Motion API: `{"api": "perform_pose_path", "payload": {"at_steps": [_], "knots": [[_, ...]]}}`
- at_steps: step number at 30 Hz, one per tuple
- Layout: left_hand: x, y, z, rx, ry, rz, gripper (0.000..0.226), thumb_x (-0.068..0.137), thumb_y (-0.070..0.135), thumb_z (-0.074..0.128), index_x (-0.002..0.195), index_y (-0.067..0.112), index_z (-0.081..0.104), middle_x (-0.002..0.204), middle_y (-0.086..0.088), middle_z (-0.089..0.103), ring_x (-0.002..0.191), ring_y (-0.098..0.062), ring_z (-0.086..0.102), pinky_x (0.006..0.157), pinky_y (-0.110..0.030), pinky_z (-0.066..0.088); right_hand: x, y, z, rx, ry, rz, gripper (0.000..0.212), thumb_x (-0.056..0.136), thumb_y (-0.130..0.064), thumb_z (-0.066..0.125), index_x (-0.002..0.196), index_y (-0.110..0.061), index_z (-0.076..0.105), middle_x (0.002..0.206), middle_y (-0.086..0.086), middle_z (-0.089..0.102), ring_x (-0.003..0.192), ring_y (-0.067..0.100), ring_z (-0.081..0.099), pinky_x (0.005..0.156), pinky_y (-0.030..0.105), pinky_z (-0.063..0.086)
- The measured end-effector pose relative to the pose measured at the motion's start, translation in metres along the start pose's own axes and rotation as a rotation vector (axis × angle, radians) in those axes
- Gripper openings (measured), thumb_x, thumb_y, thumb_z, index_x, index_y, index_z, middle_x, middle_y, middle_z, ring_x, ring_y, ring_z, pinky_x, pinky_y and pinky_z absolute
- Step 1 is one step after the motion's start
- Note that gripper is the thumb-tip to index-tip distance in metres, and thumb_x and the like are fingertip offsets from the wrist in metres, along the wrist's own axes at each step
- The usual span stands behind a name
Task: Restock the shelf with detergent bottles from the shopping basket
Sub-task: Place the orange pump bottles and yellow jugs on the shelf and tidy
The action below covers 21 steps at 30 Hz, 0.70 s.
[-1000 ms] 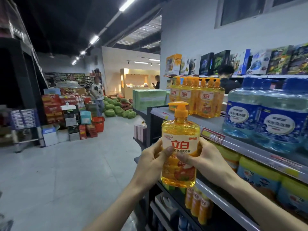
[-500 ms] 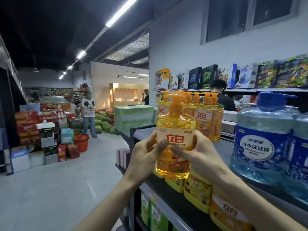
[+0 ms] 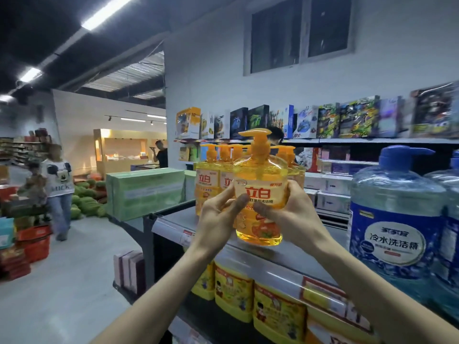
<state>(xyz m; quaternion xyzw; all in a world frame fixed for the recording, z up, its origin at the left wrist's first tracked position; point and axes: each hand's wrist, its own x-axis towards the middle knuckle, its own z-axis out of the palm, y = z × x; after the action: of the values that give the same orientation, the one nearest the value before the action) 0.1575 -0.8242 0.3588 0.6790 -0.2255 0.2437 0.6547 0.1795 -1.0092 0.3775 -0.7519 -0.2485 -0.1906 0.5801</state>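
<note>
A grey shelf [image 3: 295,254] carries a cluster of orange pump bottles [image 3: 207,184] standing upright toward its far left end. Large blue pump bottles [image 3: 395,219] stand upright at its right end, near the front edge.
</note>
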Motion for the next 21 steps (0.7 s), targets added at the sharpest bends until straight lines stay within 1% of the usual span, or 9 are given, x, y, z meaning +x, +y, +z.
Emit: {"api": "perform_pose_path", "payload": {"at_steps": [3, 6, 8, 9, 12, 14, 16, 18, 21], "knots": [[0.020, -0.020, 0.003, 0.012, -0.039, -0.031, 0.051, 0.100, 0.036, 0.067, 0.146, 0.016, 0.062, 0.134, 0.001, 0.073, 0.128, -0.018, 0.067, 0.109, -0.046, 0.055, 0.009, 0.014, 0.003, -0.009, 0.050, 0.040, 0.045, 0.081, -0.026, 0.090, 0.116, -0.027, 0.063, 0.109, -0.004, 0.078, 0.097, 0.015, 0.078, 0.075, 0.041, 0.067], [0.031, -0.034, 0.006, 0.048, -0.043, -0.055, 0.059, 0.096, 0.049, 0.069, 0.147, 0.021, 0.062, 0.133, 0.007, 0.072, 0.129, -0.012, 0.065, 0.106, -0.037, 0.057, 0.013, 0.023, 0.005, -0.040, 0.048, 0.064, 0.034, 0.083, -0.030, 0.088, 0.110, -0.037, 0.068, 0.107, -0.007, 0.080, 0.097, 0.014, 0.078, 0.080, 0.040, 0.066], [0.036, -0.039, 0.007, 0.038, -0.055, -0.074, 0.057, 0.095, 0.049, 0.067, 0.146, 0.024, 0.062, 0.131, 0.009, 0.073, 0.128, -0.011, 0.065, 0.101, -0.029, 0.059, 0.013, 0.024, 0.007, -0.091, 0.059, 0.060, 0.032, 0.083, -0.035, 0.086, 0.108, -0.041, 0.066, 0.107, -0.009, 0.079, 0.098, 0.013, 0.077, 0.077, 0.032, 0.065], [0.039, -0.042, 0.006, 0.030, -0.065, -0.079, 0.057, 0.094, 0.049, 0.067, 0.145, 0.025, 0.062, 0.131, 0.009, 0.073, 0.127, -0.010, 0.065, 0.100, -0.028, 0.059, 0.013, 0.024, 0.007, -0.116, 0.063, 0.056, 0.032, 0.083, -0.035, 0.085, 0.107, -0.043, 0.065, 0.107, -0.010, 0.078, 0.099, 0.013, 0.076, 0.076, 0.029, 0.064], [0.045, -0.047, 0.004, 0.066, -0.098, -0.066, 0.060, 0.095, 0.051, 0.066, 0.148, 0.026, 0.059, 0.133, 0.010, 0.071, 0.125, -0.007, 0.065, 0.101, -0.032, 0.059, 0.016, 0.024, 0.008, -0.156, 0.070, 0.095, 0.037, 0.084, -0.036, 0.085, 0.114, -0.039, 0.063, 0.112, -0.012, 0.075, 0.107, 0.014, 0.072, 0.086, 0.034, 0.063], [0.045, -0.050, 0.000, 0.173, -0.123, -0.027, 0.059, 0.098, 0.051, 0.065, 0.151, 0.026, 0.056, 0.129, 0.016, 0.069, 0.118, -0.002, 0.066, 0.101, -0.030, 0.059, 0.014, 0.022, 0.007, -0.307, 0.088, 0.104, 0.040, 0.085, -0.045, 0.083, 0.116, -0.037, 0.058, 0.107, -0.016, 0.070, 0.102, 0.011, 0.070, 0.083, 0.025, 0.058], [0.044, -0.056, -0.007, 0.325, -0.129, 0.017, 0.055, 0.101, 0.048, 0.066, 0.148, 0.021, 0.060, 0.124, 0.012, 0.070, 0.115, -0.006, 0.067, 0.099, -0.028, 0.059, 0.012, 0.021, 0.006, -0.506, 0.120, 0.063, 0.040, 0.086, -0.053, 0.080, 0.118, -0.038, 0.062, 0.104, -0.013, 0.069, 0.095, 0.011, 0.068, 0.078, 0.021, 0.055], [0.042, -0.064, -0.016, 0.475, -0.151, 0.045, 0.049, 0.101, 0.043, 0.068, 0.140, 0.015, 0.066, 0.127, 0.005, 0.073, 0.118, -0.012, 0.069, 0.099, -0.028, 0.059, 0.012, 0.022, 0.007, -0.550, 0.142, 0.048, 0.046, 0.086, -0.055, 0.080, 0.124, -0.032, 0.069, 0.107, -0.011, 0.072, 0.097, 0.012, 0.069, 0.081, 0.024, 0.057], [0.041, -0.072, -0.026, 0.579, -0.282, 0.016, 0.042, 0.100, 0.034, 0.070, 0.136, 0.012, 0.068, 0.122, 0.012, 0.067, 0.115, -0.007, 0.065, 0.091, -0.013, 0.053, 0.021, 0.027, 0.012, -0.551, 0.155, 0.062, 0.043, 0.086, -0.049, 0.082, 0.124, -0.031, 0.073, 0.103, -0.016, 0.070, 0.094, 0.007, 0.068, 0.074, 0.014, 0.051]]}}
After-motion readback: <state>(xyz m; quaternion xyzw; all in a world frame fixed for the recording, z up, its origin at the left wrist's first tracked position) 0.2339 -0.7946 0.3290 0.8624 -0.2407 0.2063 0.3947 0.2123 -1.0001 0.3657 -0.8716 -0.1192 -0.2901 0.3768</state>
